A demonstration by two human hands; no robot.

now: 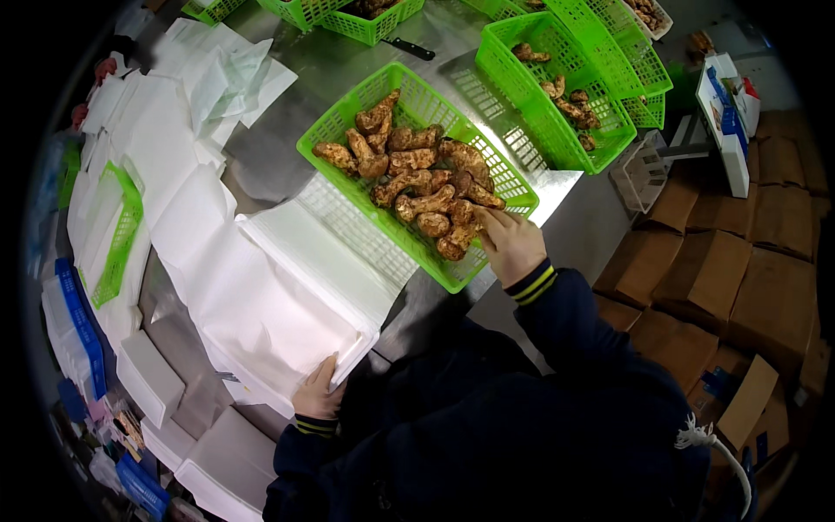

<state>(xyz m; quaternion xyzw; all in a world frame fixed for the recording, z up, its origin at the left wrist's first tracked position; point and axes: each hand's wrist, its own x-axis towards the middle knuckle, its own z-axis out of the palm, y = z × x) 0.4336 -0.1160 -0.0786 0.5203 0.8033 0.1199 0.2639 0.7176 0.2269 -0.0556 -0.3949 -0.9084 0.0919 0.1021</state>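
Note:
A bright green plastic basket [417,252] stands on the metal table, holding several brown, dirt-covered mushrooms [426,204]. My right hand [513,248] reaches over its near right side, with fingertips bent around a mushroom [463,212] in the pile; part of that mushroom is hidden. Left of the basket lies an open white box [361,344] lined with thin white sheet [261,304]. At the box's near corner, my left hand [319,396] is closed on the rim, its thumb side showing on top. No mushrooms show on the lining.
More green baskets [557,143], some with mushrooms, stand at the back right and back edge. A black-handled knife [410,49] lies behind the basket. White sheets [165,130] cover the left side. Cardboard boxes [709,270] are stacked at right, near a scale-like stand [731,130].

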